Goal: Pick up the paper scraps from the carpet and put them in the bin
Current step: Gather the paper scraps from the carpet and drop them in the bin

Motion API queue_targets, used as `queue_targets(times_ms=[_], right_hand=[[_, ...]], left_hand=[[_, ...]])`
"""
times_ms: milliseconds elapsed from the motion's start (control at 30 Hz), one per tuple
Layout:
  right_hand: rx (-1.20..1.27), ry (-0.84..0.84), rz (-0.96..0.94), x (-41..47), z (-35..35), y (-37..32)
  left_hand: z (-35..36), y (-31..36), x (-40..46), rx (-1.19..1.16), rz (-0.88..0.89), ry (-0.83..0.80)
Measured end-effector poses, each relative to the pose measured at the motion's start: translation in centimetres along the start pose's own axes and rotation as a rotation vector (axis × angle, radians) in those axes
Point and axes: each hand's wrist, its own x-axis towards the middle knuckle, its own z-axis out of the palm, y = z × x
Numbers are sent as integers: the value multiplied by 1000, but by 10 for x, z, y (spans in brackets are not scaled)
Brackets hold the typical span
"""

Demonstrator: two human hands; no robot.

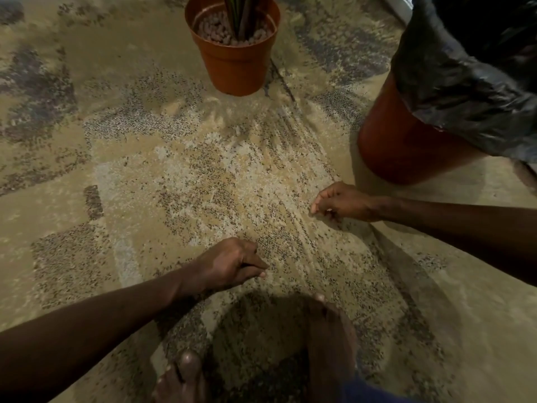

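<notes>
Left hand (pixel 232 264) is down low on the carpet (pixel 87 97), fingers bunched, thumb pressed to fingertips in a pinch. Whether there's a scrap caught in there, I can't tell; nothing pale shows between the digits. Over to the right hand (pixel 338 202), same story: curled, fingertips drawn together and touching the pile, maybe a small light fleck under the palm, but it's too small and blurred to call.

The paper scraps themselves? I can't pick out a single clear one on the open carpet; the mottled beige-and-dark pattern swallows anything that size. So the scraps, if any remain, look to be in or right beneath those two pinches.

Now the relation that matters: the bin (pixel 406 146), orange with a black liner (pixel 465 68) draped over its rim, stands up and to the right, just beyond the right hand and well apart from the left. The right hand is clearly the nearer one, so I'd expect a lift up and to the right from there.

Further out, a plant pot (pixel 232 53) sits at the top centre, and bare feet (pixel 186 373) plant the near edge.
</notes>
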Motion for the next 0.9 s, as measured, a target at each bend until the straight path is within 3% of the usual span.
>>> queue_targets(times_ms=[200,433,567,767,900], right_hand=[[-252,-136,-228,-19,22,2],[-484,6,-392,-30,44,17],[-525,67,-405,-33,43,18],[-707,4,-513,-42,45,7],[-768,-58,-465,-43,44,0]], left_hand=[[2,1,-4,80,52,9],[4,-2,-5,120,74,38],[3,-7,-5,180,110,34],[9,-15,-2,367,271,-50],[14,-16,0,399,233,-36]])
